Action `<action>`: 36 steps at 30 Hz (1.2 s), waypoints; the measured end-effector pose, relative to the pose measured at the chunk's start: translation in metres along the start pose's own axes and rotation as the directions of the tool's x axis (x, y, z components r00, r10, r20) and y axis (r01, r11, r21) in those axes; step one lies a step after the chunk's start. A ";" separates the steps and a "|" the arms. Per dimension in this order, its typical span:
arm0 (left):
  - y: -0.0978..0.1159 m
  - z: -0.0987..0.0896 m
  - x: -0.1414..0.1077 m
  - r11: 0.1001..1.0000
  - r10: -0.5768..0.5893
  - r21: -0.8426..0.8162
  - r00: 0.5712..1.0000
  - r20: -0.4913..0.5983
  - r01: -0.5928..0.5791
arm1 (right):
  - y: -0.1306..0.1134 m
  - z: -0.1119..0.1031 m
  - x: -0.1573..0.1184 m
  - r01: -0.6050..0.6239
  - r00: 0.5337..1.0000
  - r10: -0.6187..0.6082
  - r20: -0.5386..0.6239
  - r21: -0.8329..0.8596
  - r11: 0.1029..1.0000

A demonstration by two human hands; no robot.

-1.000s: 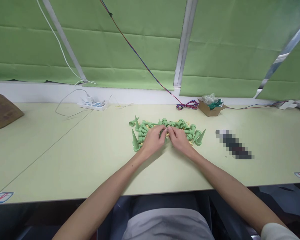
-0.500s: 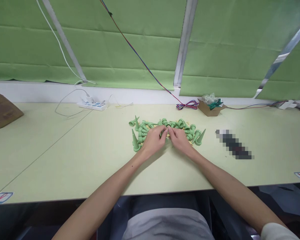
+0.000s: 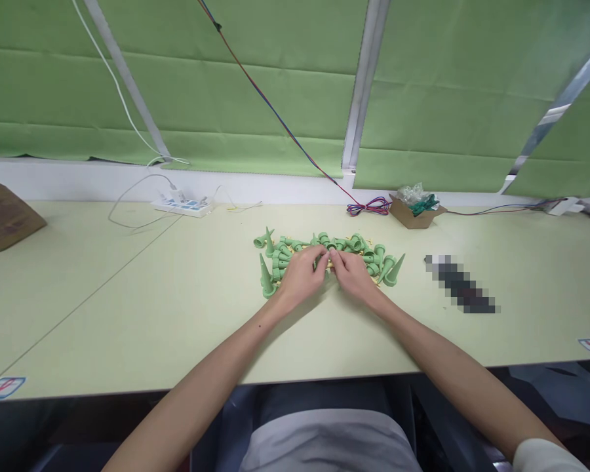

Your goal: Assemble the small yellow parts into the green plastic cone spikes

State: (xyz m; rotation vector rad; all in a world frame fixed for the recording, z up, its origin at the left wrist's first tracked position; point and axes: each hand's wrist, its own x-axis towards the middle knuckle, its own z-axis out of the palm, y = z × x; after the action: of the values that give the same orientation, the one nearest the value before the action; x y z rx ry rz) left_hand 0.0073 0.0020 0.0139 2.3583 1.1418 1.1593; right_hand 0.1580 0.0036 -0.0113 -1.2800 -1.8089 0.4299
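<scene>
Left hand [image 3: 302, 275] and right hand [image 3: 353, 275] meet at middle of cone pile [image 3: 368, 252] on table [image 3: 128, 308], fingertips pinching small green part [image 3: 326, 260] between them. Risk: tiny part slips from pinch, drops into pile; wrists may scatter nearby cones.

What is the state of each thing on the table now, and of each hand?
Left hand: fingers closed on a small green part, resting on the pile.
Right hand: fingers pinching the same small part.
Green cones: loose pile, most lying on their sides.
Power strip: plugs inserted, cable attached.
Cardboard box: open, holding plastic bags.
Blinds: lowered.
</scene>
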 end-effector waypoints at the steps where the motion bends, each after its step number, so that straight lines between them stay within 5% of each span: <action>1: 0.000 0.000 0.000 1.000 -0.002 -0.001 1.000 -0.001 0.002 | 0.000 0.000 0.000 0.000 1.000 0.000 0.004 0.001 1.000; 36: -0.001 0.000 0.000 0.999 0.000 0.041 1.000 0.020 -0.001 | -0.004 -0.002 -0.002 0.019 1.000 -0.019 -0.014 -0.026 0.999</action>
State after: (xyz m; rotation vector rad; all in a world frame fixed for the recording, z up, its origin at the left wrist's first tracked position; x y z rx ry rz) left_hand 0.0069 0.0028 0.0133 2.3950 1.1697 1.1205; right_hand 0.1578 -0.0001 -0.0079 -1.2796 -1.8184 0.3874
